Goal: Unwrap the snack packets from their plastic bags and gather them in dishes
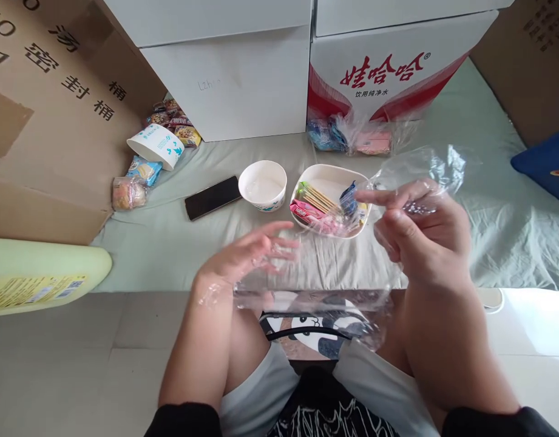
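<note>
At lower centre I have my left hand [249, 255] open, fingers spread, touching the clear crinkled plastic bag [416, 170]. The bag runs rightward and up to my right hand [420, 233], which pinches its top, nearer the white snack tray [327, 173].
</note>
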The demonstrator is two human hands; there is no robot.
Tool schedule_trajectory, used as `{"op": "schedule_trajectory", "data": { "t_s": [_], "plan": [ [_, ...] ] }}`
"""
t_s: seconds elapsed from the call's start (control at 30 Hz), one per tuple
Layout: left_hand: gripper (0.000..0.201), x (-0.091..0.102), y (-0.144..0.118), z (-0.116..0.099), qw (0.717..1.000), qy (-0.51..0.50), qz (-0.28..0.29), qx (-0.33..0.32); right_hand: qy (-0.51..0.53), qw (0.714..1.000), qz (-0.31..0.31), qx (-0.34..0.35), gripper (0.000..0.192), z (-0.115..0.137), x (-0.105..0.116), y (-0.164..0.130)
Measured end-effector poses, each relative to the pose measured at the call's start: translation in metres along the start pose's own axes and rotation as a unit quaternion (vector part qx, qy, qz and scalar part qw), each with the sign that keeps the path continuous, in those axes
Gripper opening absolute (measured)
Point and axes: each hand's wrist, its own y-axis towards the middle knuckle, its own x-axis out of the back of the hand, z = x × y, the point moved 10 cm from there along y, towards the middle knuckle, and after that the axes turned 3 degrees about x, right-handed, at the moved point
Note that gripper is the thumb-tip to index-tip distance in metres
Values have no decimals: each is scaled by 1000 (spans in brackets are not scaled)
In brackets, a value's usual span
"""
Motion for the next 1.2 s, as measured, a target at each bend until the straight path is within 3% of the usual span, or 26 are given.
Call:
{"op": "schedule_trajectory", "data": {
  "t_s": [0.03,0.1,0.2,0.27,0.33,0.4,0.5,0.57,0.67,0.77,0.87,0.97,1.07,1.13,1.2],
  "plan": [
    [73,-16,2,9,998,23,43,27,3,1000,7,-9,27,1,-3,-1],
    [69,-31,4,11,997,38,57,21,2,1000,10,-30,25,1,-7,-3],
    [44,-13,7,-12,994,-13,-72,-77,-5,999,-7,-39,23,0,-1,-4],
    [32,11,2,-29,968,-70,-182,-158,-2,1000,-16,-14,21,1,6,-2],
    [32,26,-6,-36,939,-123,-246,-207,2,1000,-20,12,21,2,12,0],
    [38,24,-3,-33,944,-139,-232,-188,1,999,-32,23,22,1,18,1],
    [59,-1,5,-16,985,-68,-137,-77,-3,999,-48,21,23,2,23,2],
    [59,-3,4,-13,989,-23,-136,-60,0,998,-57,18,23,1,26,3],
    [35,23,-7,-28,956,-54,-240,-162,12,995,-98,-13,23,-9,38,6],
    [27,49,-21,-40,907,-116,-311,-258,35,985,-155,-66,29,-32,56,6],
    [28,54,-26,-45,900,-132,-304,-283,90,982,-139,-93,64,-51,57,6],
    [53,48,-26,-46,920,-93,-278,-261,82,987,-64,-122,86,-59,42,4],
    [61,52,-27,-41,923,-26,-315,-217,22,992,-56,-107,71,-51,38,3],
    [51,59,-30,-38,914,17,-354,-197,2,993,-84,-80,46,-41,44,4],
    [38,65,-36,-42,899,42,-379,-217,8,992,-106,-67,23,-34,51,4]
  ]
}}
